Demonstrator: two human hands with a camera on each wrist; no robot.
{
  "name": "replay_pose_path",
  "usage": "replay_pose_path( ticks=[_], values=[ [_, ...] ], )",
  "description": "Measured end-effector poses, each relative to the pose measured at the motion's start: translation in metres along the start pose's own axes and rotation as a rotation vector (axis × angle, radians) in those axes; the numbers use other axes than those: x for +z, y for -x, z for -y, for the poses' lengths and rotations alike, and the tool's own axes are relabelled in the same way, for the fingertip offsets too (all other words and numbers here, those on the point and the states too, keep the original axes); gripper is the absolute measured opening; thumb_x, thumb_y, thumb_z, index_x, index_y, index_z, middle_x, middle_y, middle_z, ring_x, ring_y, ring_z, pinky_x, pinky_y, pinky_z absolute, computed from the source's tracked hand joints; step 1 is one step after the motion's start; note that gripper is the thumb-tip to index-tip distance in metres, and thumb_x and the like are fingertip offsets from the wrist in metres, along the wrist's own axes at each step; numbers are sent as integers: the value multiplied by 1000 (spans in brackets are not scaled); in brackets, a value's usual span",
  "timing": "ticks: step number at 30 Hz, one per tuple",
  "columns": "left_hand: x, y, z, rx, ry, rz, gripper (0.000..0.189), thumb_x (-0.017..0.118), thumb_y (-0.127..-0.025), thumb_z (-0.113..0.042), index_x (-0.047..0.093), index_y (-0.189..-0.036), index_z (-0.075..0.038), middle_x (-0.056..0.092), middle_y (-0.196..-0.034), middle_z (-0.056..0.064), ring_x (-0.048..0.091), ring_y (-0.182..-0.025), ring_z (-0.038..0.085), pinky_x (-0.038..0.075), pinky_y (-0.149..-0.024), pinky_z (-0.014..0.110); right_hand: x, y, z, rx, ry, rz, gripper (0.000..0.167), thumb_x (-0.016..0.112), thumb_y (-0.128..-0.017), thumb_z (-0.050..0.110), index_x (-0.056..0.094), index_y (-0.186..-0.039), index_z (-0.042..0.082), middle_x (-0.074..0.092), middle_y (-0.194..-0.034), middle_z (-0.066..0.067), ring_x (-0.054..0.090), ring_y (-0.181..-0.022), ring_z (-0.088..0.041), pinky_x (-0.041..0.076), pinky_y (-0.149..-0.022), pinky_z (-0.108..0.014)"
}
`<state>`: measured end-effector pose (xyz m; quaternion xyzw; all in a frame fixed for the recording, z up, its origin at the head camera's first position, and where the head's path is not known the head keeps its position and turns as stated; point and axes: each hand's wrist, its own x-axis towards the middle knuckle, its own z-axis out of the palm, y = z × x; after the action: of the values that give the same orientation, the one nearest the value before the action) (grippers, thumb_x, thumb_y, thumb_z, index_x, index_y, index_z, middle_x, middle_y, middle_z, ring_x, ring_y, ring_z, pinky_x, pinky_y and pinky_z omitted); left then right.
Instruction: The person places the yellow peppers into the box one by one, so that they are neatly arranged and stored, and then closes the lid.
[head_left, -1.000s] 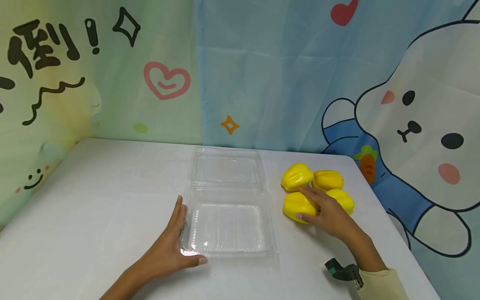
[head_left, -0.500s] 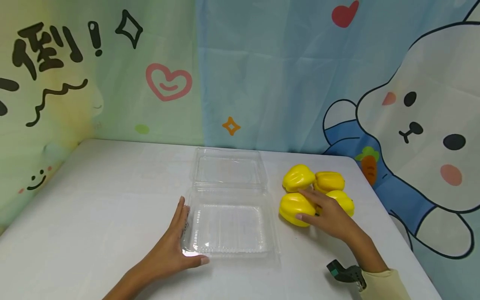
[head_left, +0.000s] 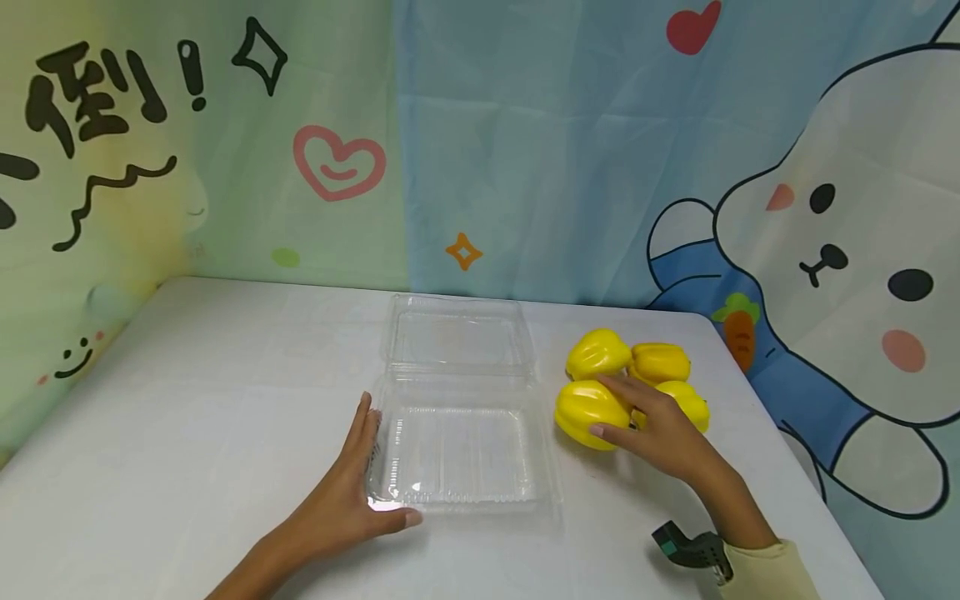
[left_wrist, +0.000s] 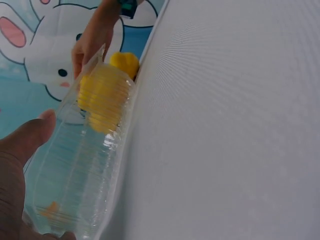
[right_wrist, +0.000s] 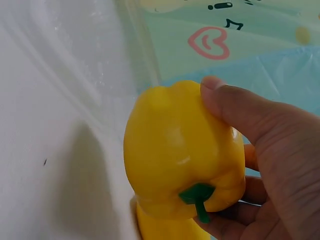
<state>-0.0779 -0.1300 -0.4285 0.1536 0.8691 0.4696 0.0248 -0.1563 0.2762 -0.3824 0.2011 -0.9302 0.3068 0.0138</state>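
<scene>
My right hand (head_left: 660, 425) holds a glossy yellow bell pepper (head_left: 590, 412) at the near left of a small cluster. In the right wrist view the thumb presses one side of this pepper (right_wrist: 177, 145) and curled fingers reach round the other; its green stem (right_wrist: 198, 195) shows. A clear plastic clamshell box (head_left: 465, 454) lies opened out to the left, lid (head_left: 459, 337) folded back. At its near left corner my left hand (head_left: 337, 492) touches it, fingers straight along the side and thumb along the front edge.
Behind and beside the right hand sit more yellow peppers: one at the back left (head_left: 597, 353), another at the back right (head_left: 660, 362), and one partly hidden by the hand (head_left: 686, 402). The white table (head_left: 210, 417) ends at a printed curtain (head_left: 525, 150).
The right hand's pepper has shifted a little left, away from the other peppers and nearer the box. The left hand and the box stay almost where they were.
</scene>
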Motion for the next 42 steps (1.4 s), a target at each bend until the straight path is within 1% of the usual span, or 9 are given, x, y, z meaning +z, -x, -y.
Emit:
replay_pose_path(
  ticks=[3, 8, 15, 22, 25, 29, 34, 38, 42],
  values=[
    [1, -1, 1, 0, 2, 2, 133, 86, -66, -52, 1, -154, 1, -18, -160, -9, 1, -147, 26, 19, -110, 55, -1, 0, 5, -8, 2, -15, 71, 79, -83, 28, 48, -142, 4, 47, -143, -20, 45, -128, -41, 44, -95, -57],
    [1, -2, 2, 6, 3, -5, 135, 85, -65, -57, 2, -154, 2, -18, -160, -9, 1, -147, 28, 20, -110, 55, -4, 1, 12, -17, 16, -38, 72, 79, -83, 28, 48, -143, 5, 49, -141, -19, 47, -125, -39, 44, -95, -57],
    [1, -3, 3, 11, 4, -9, 135, 86, -64, -54, 2, -154, 2, -18, -160, -8, 2, -146, 28, 20, -110, 54, -5, 3, 25, -13, 3, -42, 69, 79, -83, 27, 49, -142, 6, 51, -140, -18, 48, -123, -38, 41, -96, -60],
    [1, -2, 3, 11, 3, -12, 135, 87, -64, -53, 1, -154, 1, -18, -160, -9, 1, -146, 28, 20, -110, 55, -6, 5, 41, -32, -21, -27, 67, 78, -84, 29, 50, -142, 9, 52, -139, -15, 50, -121, -37, 43, -95, -60],
    [1, -3, 3, 11, 19, -8, 135, 86, -65, -54, 0, -155, -2, -18, -160, -10, 2, -146, 29, 21, -110, 56, -5, 5, 44, -46, -37, -20, 67, 78, -84, 29, 50, -142, 10, 51, -141, -14, 49, -124, -37, 41, -96, -61],
    [1, -5, 2, 6, 38, -5, 135, 85, -65, -55, 0, -155, -4, -18, -160, -11, 2, -146, 28, 21, -110, 56, -1, 3, 47, -96, -55, -19, 67, 79, -83, 27, 52, -141, 10, 51, -141, -10, 47, -126, -34, 39, -99, -59],
    [1, -5, 1, 9, 32, -7, 135, 85, -65, -56, 0, -155, -4, -18, -160, -11, 2, -146, 27, 21, -110, 56, 5, -1, 51, -152, -61, -6, 68, 80, -81, 27, 52, -141, 8, 53, -140, -8, 48, -127, -31, 40, -100, -54],
    [1, -5, 1, 10, 25, -7, 135, 85, -65, -56, 0, -156, -5, -18, -160, -11, 2, -146, 28, 21, -110, 56, 8, -3, 57, -151, -68, 14, 69, 80, -82, 31, 52, -142, 10, 53, -140, -8, 48, -127, -30, 42, -99, -51],
    [1, -5, 1, 8, 24, -8, 135, 85, -65, -56, -1, -156, -5, -18, -160, -10, 2, -146, 29, 20, -110, 56, 11, -4, 63, -154, -77, 34, 69, 79, -82, 33, 52, -142, 11, 53, -140, -6, 47, -130, -31, 40, -101, -51]
  ],
)
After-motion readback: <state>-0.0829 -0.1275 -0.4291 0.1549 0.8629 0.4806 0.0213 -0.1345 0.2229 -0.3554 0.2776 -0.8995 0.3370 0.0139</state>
